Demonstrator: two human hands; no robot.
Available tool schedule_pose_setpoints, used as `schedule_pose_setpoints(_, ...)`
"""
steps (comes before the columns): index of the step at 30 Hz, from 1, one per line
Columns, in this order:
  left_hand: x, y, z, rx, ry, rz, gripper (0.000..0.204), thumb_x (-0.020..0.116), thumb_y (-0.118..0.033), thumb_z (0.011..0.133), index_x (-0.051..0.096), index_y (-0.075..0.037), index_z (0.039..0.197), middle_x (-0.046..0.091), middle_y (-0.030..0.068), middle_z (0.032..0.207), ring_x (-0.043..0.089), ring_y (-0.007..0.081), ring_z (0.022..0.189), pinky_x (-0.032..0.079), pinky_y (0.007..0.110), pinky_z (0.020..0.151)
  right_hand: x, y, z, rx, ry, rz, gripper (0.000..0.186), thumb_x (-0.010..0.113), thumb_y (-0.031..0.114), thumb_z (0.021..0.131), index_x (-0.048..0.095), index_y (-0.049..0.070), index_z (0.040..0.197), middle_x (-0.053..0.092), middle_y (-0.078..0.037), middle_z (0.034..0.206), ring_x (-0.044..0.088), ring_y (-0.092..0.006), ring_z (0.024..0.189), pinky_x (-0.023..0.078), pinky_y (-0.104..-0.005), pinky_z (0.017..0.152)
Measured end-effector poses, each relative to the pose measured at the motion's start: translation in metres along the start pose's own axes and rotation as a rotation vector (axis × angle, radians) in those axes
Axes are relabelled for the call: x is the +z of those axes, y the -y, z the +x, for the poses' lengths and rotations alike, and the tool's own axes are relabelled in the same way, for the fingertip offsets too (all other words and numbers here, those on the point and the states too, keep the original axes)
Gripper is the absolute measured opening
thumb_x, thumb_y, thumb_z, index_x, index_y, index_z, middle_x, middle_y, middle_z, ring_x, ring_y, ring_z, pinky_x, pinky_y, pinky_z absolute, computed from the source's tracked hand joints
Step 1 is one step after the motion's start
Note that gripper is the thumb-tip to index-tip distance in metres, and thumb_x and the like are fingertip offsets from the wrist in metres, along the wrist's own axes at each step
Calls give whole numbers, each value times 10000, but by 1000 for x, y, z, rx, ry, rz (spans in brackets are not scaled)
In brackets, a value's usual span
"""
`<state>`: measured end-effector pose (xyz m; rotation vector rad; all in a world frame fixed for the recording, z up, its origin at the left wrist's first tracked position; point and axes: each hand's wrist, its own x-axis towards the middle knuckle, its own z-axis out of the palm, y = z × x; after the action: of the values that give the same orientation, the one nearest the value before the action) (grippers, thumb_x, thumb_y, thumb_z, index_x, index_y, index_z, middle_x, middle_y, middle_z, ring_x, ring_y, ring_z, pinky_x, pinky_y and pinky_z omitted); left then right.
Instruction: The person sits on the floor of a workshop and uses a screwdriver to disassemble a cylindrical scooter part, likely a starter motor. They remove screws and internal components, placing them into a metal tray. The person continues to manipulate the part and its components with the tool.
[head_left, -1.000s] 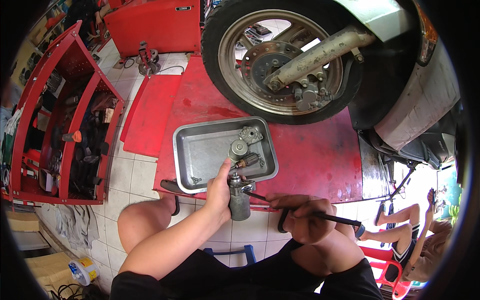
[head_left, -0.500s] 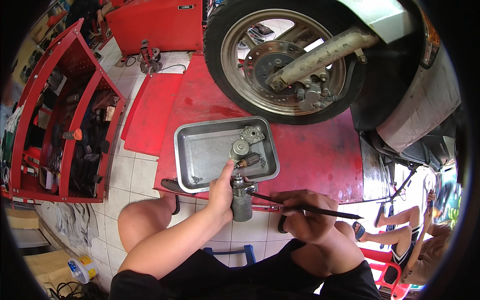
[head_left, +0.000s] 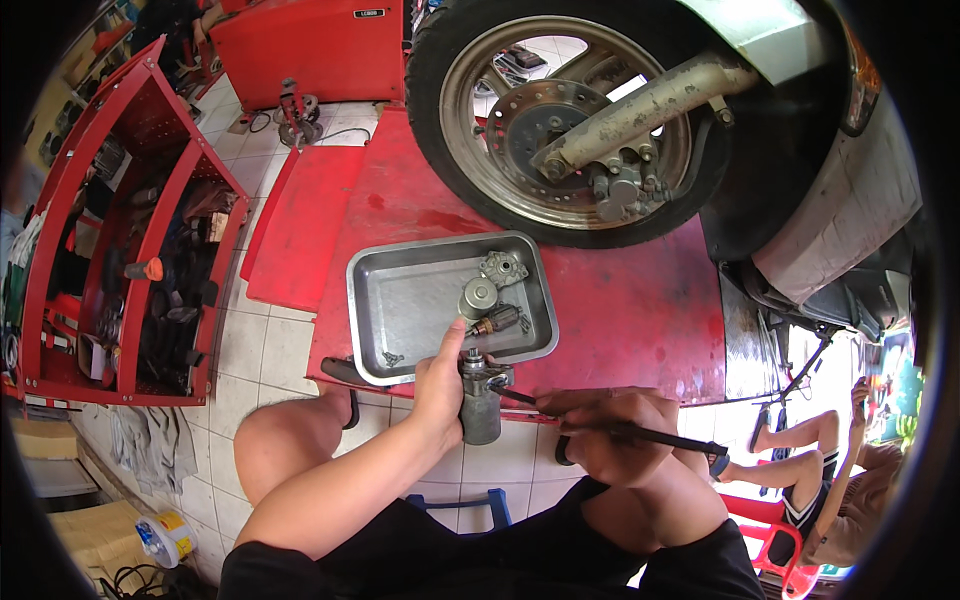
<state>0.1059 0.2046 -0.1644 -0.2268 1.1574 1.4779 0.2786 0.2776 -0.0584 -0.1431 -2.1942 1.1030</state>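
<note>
My left hand (head_left: 437,392) is closed around a grey cylindrical starter motor (head_left: 481,415), held upright with its shaft end up, just in front of the tray. My right hand (head_left: 615,430) is closed on a thin black rod-shaped tool (head_left: 675,438). Its front end meets the side of the motor near the top; the exact contact is too small to make out. A metal tray (head_left: 362,300) lies beyond my hands. In it are a round metal cap (head_left: 479,297), a cast metal cover (head_left: 503,268), an armature with a copper band (head_left: 497,320) and several small screws (head_left: 393,358).
The tray rests on a red platform (head_left: 630,310), below a scooter's front wheel (head_left: 430,120). A red tool cart (head_left: 150,290) stands at the left on white tiles. A blue stool (head_left: 498,508) is under me. Another person (head_left: 850,490) sits at the right on a red chair (head_left: 760,540).
The right hand has shifted slightly and the tool's rear end has tipped lower, its front end still at the motor. The motor has moved very slightly left in the left hand.
</note>
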Motion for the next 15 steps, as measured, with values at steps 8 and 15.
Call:
schedule_pose_setpoints(8,3,-3,1,43,14,-15,622,645,-613,893,631,7,836,664,167,738,678,288,604,573,418,576,2,-4,0,-11,6,1,144,521,-114,830,514,-37,951,715,-296,889,745,-401,890,635,-419,713)
schedule_pose_setpoints(15,7,-9,-3,68,14,-40,625,628,-608,907,634,13,835,661,157,745,668,281,615,570,419,590,10,-6,0,-43,-53,-6,147,518,-128,849,483,-33,955,706,-301,872,744,-408,867,627,-421,711)
